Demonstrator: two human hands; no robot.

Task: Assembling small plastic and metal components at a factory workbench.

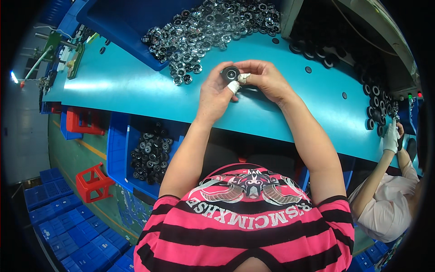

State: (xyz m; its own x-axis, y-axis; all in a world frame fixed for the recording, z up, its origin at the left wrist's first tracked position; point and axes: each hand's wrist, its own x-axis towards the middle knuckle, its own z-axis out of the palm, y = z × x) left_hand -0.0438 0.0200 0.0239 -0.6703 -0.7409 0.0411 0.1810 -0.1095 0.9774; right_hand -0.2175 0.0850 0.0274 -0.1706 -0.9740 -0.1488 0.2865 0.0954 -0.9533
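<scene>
Between my two hands, above the teal tabletop, is a small black toy wheel [231, 74] with a shiny hub facing up. My left hand [216, 94] curls round its left side, the thumb wrapped in white tape. From the right, my right hand [263, 80] grips the wheel's edge, its taped thumb pressing near the hub. Just beyond my hands lies a big heap of shiny chrome wheel hubs [213, 27], spilling from a tilted blue bin [131, 34].
Black tyres [378, 102] cluster on the teal table [136, 86] at right, beside a co-worker's gloved hand [390, 137]. Below the table's near edge, a blue crate [118, 152] holds black wheels [152, 154]. Red stools [94, 182] and stacked blue crates [68, 226] stand at left.
</scene>
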